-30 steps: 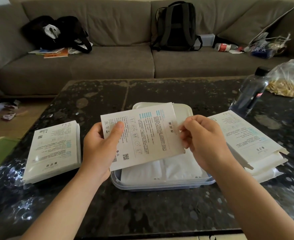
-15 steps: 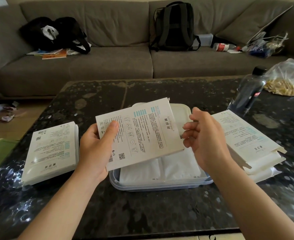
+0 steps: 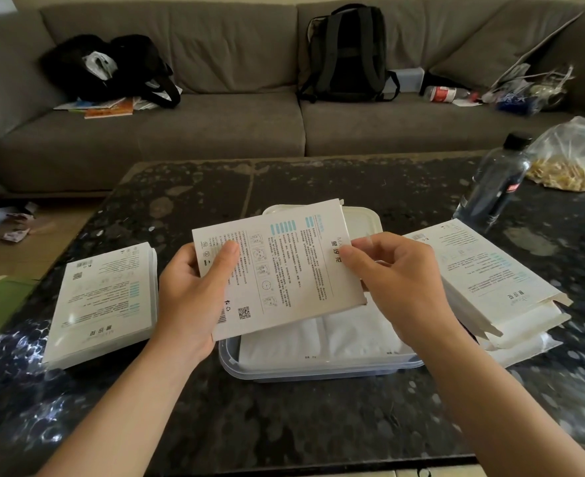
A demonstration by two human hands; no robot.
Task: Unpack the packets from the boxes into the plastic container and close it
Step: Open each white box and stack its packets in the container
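Note:
I hold a flat white printed box [image 3: 284, 266] in the air over the clear plastic container [image 3: 315, 371], which has white packets [image 3: 318, 339] lying in it. My left hand [image 3: 194, 297] grips the box's left end, thumb on top. At the box's right end my right hand [image 3: 401, 284] grips the edge with its thumb on the printed face. The container's white lid [image 3: 363, 220] lies just behind, partly hidden by the box. A stack of boxes [image 3: 105, 301] sits to the left. Opened boxes [image 3: 490, 287] are piled to the right.
A dark plastic bottle [image 3: 494, 187] and a clear bag of food [image 3: 570, 156] stand at the table's far right. The black stone table [image 3: 284, 418] has a near edge close to me. A grey sofa [image 3: 215, 132] with bags and a backpack is behind.
My right hand, briefly loose from the box half a second ago, has come back onto its right end. The box has tilted slightly; my left hand keeps its grip.

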